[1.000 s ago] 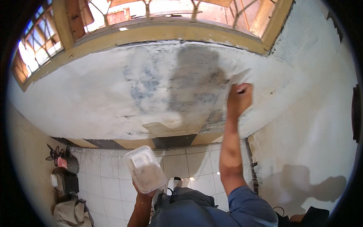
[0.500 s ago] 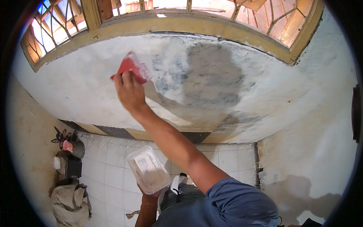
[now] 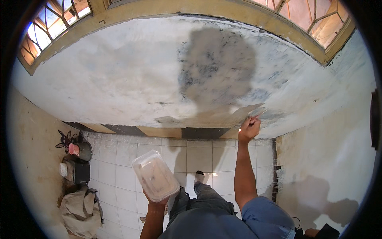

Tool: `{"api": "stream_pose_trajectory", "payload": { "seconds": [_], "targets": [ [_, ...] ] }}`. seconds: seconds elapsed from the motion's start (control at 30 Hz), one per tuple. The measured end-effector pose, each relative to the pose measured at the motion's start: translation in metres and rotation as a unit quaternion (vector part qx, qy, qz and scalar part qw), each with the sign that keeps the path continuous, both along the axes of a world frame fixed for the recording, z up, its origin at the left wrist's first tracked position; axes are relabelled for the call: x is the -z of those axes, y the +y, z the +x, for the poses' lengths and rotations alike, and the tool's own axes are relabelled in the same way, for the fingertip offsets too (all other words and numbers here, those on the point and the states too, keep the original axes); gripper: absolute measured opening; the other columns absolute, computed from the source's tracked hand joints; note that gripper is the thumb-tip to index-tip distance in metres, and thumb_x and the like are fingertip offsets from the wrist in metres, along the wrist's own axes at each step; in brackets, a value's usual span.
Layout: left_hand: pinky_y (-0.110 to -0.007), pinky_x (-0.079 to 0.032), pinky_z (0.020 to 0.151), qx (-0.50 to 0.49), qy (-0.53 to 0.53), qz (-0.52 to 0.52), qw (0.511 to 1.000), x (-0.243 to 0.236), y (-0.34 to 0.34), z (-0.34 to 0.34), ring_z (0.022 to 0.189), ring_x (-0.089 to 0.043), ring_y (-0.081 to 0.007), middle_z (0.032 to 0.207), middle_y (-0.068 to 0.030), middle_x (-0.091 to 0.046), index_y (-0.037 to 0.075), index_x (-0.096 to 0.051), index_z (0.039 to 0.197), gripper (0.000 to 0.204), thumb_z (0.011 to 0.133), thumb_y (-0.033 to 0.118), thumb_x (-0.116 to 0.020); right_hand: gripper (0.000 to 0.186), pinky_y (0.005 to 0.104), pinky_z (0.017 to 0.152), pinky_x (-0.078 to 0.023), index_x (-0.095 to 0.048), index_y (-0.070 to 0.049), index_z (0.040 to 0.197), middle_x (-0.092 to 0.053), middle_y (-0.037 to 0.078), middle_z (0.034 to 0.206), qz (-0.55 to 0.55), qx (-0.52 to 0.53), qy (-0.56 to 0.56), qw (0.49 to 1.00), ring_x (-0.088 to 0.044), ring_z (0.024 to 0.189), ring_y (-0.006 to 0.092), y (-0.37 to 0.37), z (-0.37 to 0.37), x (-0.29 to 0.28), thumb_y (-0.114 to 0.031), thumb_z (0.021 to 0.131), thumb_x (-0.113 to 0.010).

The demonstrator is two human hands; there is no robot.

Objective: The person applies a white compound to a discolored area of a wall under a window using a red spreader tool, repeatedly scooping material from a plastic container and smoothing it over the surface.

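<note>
My right hand (image 3: 249, 129) is closed round a red putty spreader (image 3: 258, 114), now seen almost edge-on. Its blade is at the lower right part of the whitish wall (image 3: 131, 71), close to a grey patch; whether it touches cannot be made out. White filler smears cover much of this wall, and dark marks show through under the window. My left hand (image 3: 156, 198) grips a clear plastic tub (image 3: 156, 176) from below at its near end. Some pale paste lies inside the tub. The left fingers are mostly hidden beneath it.
A yellowish window frame (image 3: 159, 10) with metal bars runs above the wall. Along the left wall stand a grey bucket (image 3: 85, 150) with a pink cup (image 3: 73, 149), a dark box (image 3: 82, 172) and a crumpled beige cloth (image 3: 80, 209). White tiles (image 3: 127, 161) cover the floor.
My right hand has swept from the upper left of the wall down to the lower right, and the spreader has turned edge-on. The left hand keeps the tub in nearly the same place.
</note>
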State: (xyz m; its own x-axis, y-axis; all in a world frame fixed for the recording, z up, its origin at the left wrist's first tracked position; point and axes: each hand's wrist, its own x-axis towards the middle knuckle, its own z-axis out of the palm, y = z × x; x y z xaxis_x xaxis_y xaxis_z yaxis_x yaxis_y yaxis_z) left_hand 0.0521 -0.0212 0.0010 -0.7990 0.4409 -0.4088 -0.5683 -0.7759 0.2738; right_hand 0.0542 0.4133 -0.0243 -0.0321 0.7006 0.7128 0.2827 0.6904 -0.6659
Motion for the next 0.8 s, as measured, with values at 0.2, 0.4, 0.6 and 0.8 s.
{"api": "stream_pose_trajectory", "payload": {
  "seconds": [0.2, 0.4, 0.6, 0.8],
  "targets": [
    [-0.051, -0.051, 0.097, 0.018, 0.025, -0.006, 1.000, -0.016, -0.016, -0.024, 0.115, -0.059, -0.0327, 0.131, -0.0172, -0.056, 0.012, -0.041, 0.144, 0.066, 0.097, 0.059, -0.040, 0.008, 0.0395, 0.069, -0.052, -0.066, -0.010, 0.085, -0.065, 0.009, 0.083, 0.017, -0.024, -0.057, 0.998, -0.064, 0.076, 0.0289, -0.056, -0.141, 0.029, -0.009, 0.079, -0.071],
    [-0.048, -0.052, 0.096, -0.004, 0.075, -0.045, 0.996, -0.029, -0.045, -0.045, 0.114, -0.060, -0.0321, 0.132, -0.0174, -0.057, 0.012, -0.040, 0.144, 0.066, 0.097, 0.059, -0.041, 0.007, 0.0394, 0.064, -0.054, -0.060, -0.010, 0.087, -0.056, 0.010, 0.083, 0.100, -0.162, -0.136, 0.972, -0.061, 0.076, 0.0282, -0.259, -0.279, 0.010, -0.012, 0.083, -0.065],
    [-0.051, -0.046, 0.102, -0.050, 0.000, -0.045, 0.998, -0.020, -0.068, -0.060, 0.120, -0.056, -0.0314, 0.134, -0.0120, -0.056, 0.012, -0.042, 0.144, 0.067, 0.097, 0.061, -0.038, 0.011, 0.0382, 0.056, -0.053, -0.057, -0.011, 0.079, -0.054, 0.009, 0.078, 0.092, -0.334, -0.141, 0.928, -0.062, 0.069, 0.0264, -0.323, -0.204, 0.008, -0.007, 0.078, -0.068],
    [-0.052, -0.045, 0.104, 0.015, 0.044, -0.019, 0.999, -0.009, -0.028, -0.061, 0.123, -0.054, -0.0304, 0.133, -0.0098, -0.056, 0.012, -0.042, 0.144, 0.067, 0.097, 0.061, -0.038, 0.017, 0.0364, 0.060, -0.051, -0.054, -0.008, 0.079, -0.058, 0.008, 0.075, -0.183, -0.348, -0.098, 0.914, -0.061, 0.069, 0.0225, -0.239, -0.035, 0.021, -0.008, 0.085, -0.069]
  ]
}}
